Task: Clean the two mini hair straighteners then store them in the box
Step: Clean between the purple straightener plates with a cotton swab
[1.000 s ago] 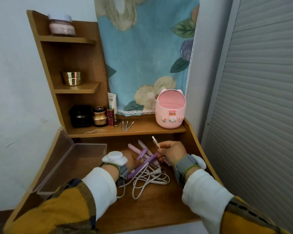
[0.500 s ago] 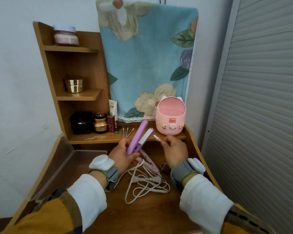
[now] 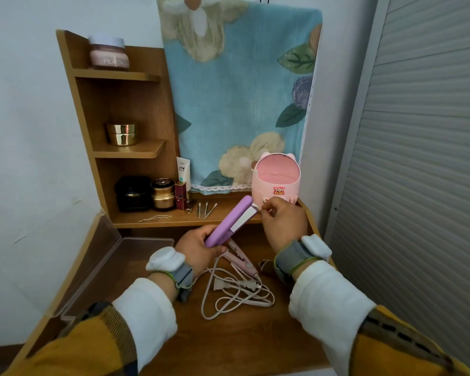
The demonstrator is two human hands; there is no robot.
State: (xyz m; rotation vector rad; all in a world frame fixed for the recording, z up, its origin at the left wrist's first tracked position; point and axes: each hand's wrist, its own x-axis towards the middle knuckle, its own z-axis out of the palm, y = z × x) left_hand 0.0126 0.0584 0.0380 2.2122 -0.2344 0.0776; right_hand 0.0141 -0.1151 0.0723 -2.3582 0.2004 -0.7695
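Box (image 3: 147, 240) open at left; my left hand (image 3: 198, 248) curls round the purple straightener (image 3: 228, 223), held above the pink straightener (image 3: 240, 261) on the desk; my right hand (image 3: 282, 225) pinches a swab (image 3: 257, 210) at its plate. Cleaning, I judge: next, wipe gently along it

Grip end of purple straightener (image 3: 228, 223) buried in left hand (image 3: 198, 248). Small white item (image 3: 256, 208) pinched in right hand (image 3: 282, 223), mostly covered by fingers, too small to identify. Far end of pink straightener (image 3: 242, 263) concealed behind left hand and purple body. Tangled cords (image 3: 236, 293): cannot tell which belongs to which tool. Near corner of clear box (image 3: 147, 239) covered by left sleeve (image 3: 147, 308). Lower front of pink bin (image 3: 276, 180) masked by right hand. Dark object (image 3: 265, 265) beside right wrist, partly hidden, unidentifiable. Both forearms cropped by bottom edge; floral cloth (image 3: 236, 90) cropped at top.
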